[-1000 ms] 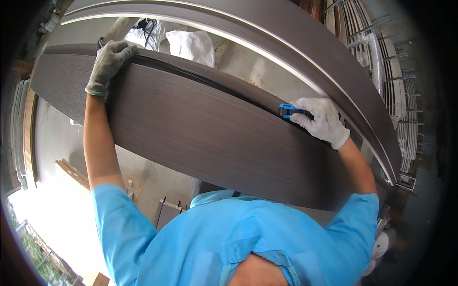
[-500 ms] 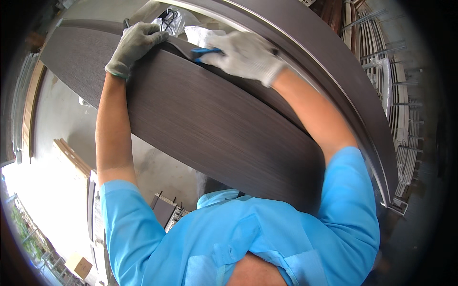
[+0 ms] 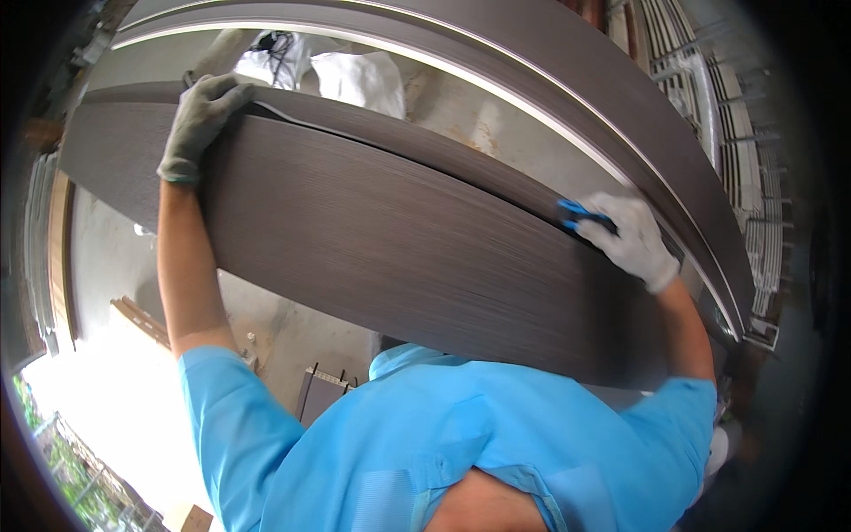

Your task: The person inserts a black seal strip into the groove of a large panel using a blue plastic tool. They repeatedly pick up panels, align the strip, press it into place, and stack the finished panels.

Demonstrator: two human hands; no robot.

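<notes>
A long dark brown wood-grain panel (image 3: 390, 239) lies slantwise in front of me. My gloved left hand (image 3: 202, 124) is closed over its far edge, toward the left end. A thin dark strip (image 3: 277, 113) comes out by those fingers and runs along the edge; whether the fingers also pinch it is hidden. Farther right, at the same edge, my gloved right hand (image 3: 628, 241) is closed around a small blue-and-black hand tool (image 3: 581, 215). The tool's tip is at the panel's edge, and its exact kind does not show.
Beyond the panel stand long brown profiles with pale edges (image 3: 532, 102). White bags (image 3: 359, 82) lie on the floor between. Racks of stacked lengths (image 3: 740, 151) line the right side. Wooden boards (image 3: 60, 257) lean at the left, and a cardboard box (image 3: 188, 518) sits lower left.
My right hand has moved the blue-and-black tool rightward and nearer along the panel's edge. My left hand keeps its grip on the edge, and the whole view has shifted a little.
</notes>
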